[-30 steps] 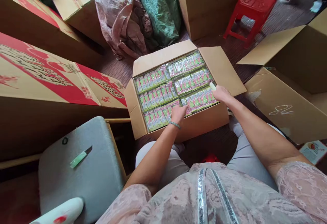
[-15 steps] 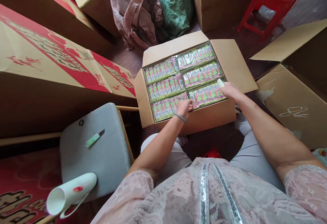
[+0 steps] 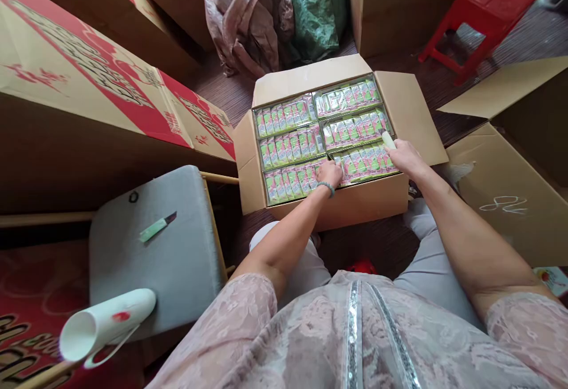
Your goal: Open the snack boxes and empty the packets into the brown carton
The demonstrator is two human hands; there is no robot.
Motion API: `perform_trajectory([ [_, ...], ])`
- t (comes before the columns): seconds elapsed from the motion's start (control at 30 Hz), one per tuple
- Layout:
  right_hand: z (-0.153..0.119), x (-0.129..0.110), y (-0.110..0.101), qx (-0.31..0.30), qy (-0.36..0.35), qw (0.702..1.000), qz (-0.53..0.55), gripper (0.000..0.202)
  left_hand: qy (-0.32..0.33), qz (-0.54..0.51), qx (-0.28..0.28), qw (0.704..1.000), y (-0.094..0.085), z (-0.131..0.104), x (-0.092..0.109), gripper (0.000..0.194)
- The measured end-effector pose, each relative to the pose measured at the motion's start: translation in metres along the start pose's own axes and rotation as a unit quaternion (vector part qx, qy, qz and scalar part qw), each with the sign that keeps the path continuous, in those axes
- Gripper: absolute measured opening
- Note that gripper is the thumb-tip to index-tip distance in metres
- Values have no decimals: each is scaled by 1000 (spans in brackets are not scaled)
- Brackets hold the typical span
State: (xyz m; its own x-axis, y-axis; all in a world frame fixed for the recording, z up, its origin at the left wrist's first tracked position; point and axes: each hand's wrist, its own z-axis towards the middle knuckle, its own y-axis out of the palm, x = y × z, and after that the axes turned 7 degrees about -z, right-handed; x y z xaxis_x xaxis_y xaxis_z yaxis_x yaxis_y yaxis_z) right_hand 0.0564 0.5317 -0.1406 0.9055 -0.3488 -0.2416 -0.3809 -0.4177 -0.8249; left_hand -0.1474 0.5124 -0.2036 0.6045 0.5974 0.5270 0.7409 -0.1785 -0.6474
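Observation:
An open cardboard box (image 3: 364, 198) stands before my knees, filled with clear-wrapped packs of small green and pink packets in two columns. My left hand (image 3: 329, 173) is closed at the near end of the lower right pack (image 3: 366, 163), its fingertips down in the gap between the two columns and partly hidden. In my right hand (image 3: 404, 156) is a small knife (image 3: 387, 140) with a pale handle. Its short dark blade points up and left, over the right edge of the packs.
To the left, a grey-topped stool (image 3: 177, 270) holds a second knife (image 3: 156, 229) and a white cup (image 3: 106, 324) on its side. Printed cartons (image 3: 133, 99) line the left. An open carton (image 3: 501, 187) and a red stool (image 3: 483, 16) are at right; plastic bags (image 3: 244, 16) lie behind.
My left hand has moved slightly right and its fingers have gone down into the gap between packs. The knife in my right hand has tilted, and its blade now shows.

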Motion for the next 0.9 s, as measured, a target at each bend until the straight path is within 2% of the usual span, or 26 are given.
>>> perform_trajectory([
  [0.1,4,8,2,23,-15,999,23,29,31,31,3,999,-4,-4,1,38],
  [0.23,6,15,-5,76,-30,994,75,26,104,69,7,992,-24,-11,9,41],
  [0.33,1,14,-14,119,-37,987,103,28,212,99,20,972,-40,-21,28,42],
  [0.43,-7,11,-21,142,-40,982,122,29,317,85,48,943,-53,-38,53,41],
  [0.5,-12,8,-25,140,-40,981,125,29,353,74,63,930,-64,-49,63,42],
  [0.57,-14,5,-27,130,-36,984,118,27,364,77,69,926,-81,-56,60,42],
  [0.63,-15,3,-26,117,-36,986,111,25,365,96,73,923,-102,-52,41,45],
  [0.73,-14,-1,-19,79,-46,988,122,25,328,133,59,933,-133,-29,-3,47],
  [0.8,-14,-8,-11,39,-54,988,139,27,249,120,21,961,-148,-8,-32,47],
  [0.87,-13,-17,0,3,-51,987,155,32,129,29,12,991,-152,13,-53,46],
  [0.9,-12,-22,5,-8,-43,986,164,36,67,-36,11,997,-150,21,-60,46],
])
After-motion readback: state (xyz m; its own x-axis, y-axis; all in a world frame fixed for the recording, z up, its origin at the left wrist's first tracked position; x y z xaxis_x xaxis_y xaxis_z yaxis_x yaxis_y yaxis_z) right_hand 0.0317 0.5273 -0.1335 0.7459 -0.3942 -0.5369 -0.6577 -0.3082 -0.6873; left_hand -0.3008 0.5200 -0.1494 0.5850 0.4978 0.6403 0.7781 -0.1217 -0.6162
